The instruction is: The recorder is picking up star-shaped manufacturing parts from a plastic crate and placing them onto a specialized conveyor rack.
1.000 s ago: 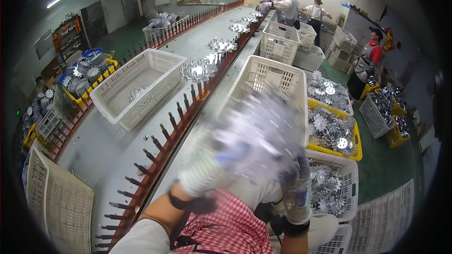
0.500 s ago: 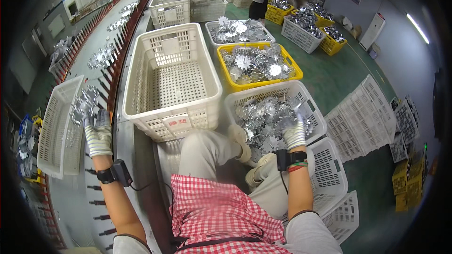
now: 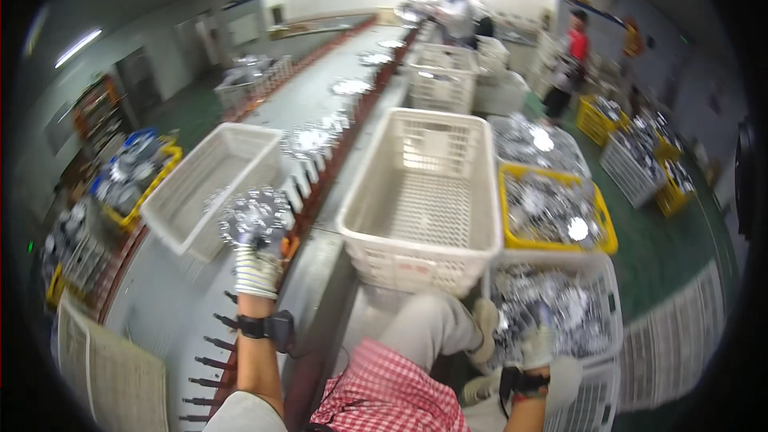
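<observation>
My left hand (image 3: 258, 270), in a striped white glove, reaches over the conveyor. Its fingers meet a cluster of shiny toothed metal discs (image 3: 254, 214), and blur hides how they bend. My right hand (image 3: 538, 346), also gloved, is over the near white basket (image 3: 614, 314), at a heap of loose metal discs (image 3: 552, 300). Motion smears the fingers of this hand, so I cannot see whether a disc is in them. Both wrists wear a black strapped device.
A tall white crate (image 3: 416, 252) stands between the conveyor (image 3: 172, 304) and the baskets. Another white crate (image 3: 196, 168) lies across the belt. Behind the near basket sits a yellow basket (image 3: 604, 224) of discs. Dark upright pegs line the belt's edge. Other people stand farther back.
The view has swung left and up, so everything sits farther right and lower. My left hand, open beside the disc cluster before, now meets it. The right hand stays at the heap.
</observation>
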A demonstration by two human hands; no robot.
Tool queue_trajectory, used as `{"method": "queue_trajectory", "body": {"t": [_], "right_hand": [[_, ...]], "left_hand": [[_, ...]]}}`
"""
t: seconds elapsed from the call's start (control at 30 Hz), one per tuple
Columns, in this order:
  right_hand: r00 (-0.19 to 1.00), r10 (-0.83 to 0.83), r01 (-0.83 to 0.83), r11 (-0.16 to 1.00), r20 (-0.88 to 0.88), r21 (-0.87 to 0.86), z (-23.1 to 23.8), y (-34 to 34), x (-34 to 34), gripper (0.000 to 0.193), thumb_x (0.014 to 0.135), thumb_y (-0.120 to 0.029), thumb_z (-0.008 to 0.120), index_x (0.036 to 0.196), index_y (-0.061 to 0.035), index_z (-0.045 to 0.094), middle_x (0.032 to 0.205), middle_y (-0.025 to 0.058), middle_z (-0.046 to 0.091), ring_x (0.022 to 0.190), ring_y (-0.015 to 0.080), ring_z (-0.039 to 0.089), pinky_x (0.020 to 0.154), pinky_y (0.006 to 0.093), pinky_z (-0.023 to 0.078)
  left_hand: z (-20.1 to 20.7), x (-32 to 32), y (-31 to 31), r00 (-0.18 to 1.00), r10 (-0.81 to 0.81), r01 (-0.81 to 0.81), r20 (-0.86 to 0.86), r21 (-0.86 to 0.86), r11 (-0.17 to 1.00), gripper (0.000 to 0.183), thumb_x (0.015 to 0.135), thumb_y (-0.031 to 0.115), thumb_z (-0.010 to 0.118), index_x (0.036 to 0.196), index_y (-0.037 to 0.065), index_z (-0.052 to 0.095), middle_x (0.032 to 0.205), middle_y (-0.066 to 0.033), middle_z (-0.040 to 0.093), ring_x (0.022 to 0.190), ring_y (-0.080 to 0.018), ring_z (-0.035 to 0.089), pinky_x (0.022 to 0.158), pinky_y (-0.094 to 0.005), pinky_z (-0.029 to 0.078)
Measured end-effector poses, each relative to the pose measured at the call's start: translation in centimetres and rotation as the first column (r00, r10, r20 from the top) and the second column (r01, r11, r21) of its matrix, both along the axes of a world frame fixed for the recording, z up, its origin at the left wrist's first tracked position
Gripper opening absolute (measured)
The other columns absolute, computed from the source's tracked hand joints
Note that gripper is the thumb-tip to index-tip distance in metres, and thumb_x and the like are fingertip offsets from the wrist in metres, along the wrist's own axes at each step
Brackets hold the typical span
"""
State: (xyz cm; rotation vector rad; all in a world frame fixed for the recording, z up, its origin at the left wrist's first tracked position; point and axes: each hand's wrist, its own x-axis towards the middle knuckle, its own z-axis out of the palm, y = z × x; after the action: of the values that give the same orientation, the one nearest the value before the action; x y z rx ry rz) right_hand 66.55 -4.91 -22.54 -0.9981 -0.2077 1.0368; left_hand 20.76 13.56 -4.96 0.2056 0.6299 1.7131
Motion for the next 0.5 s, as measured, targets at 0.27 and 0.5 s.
{"method": "queue_trajectory", "body": {"t": [0.27,0.5], "right_hand": [[0.992,-0.121,0.124,0.980,0.025,-0.154,6.0,2.0,-3.7,0.053,0.075,-0.038,0.058,0.115,-0.0093,0.039,0.096,0.0121,0.051,0.078,0.0216,0.050,0.068,0.0337,0.046],[0.988,0.056,-0.057,0.998,0.143,0.008,4.2,3.7,-3.7,0.045,0.079,-0.031,0.056,0.115,-0.0085,0.038,0.092,0.0123,0.053,0.072,0.0201,0.053,0.065,0.0304,0.047]], "left_hand": [[5.0,-1.0,-4.0,0.835,0.410,-0.251,-0.368,0.409,0.878,0.033,0.084,0.028,0.046,0.112,0.010,0.043,0.097,-0.0036,0.054,0.074,-0.0135,0.056,0.050,-0.0215,0.045],[8.0,-4.3,1.1,-0.349,0.730,-0.068,-0.588,0.793,0.606,0.037,0.085,0.019,0.047,0.119,0.005,0.043,0.112,-0.0081,0.048,0.101,-0.0200,0.048,0.086,-0.0286,0.040]]}}
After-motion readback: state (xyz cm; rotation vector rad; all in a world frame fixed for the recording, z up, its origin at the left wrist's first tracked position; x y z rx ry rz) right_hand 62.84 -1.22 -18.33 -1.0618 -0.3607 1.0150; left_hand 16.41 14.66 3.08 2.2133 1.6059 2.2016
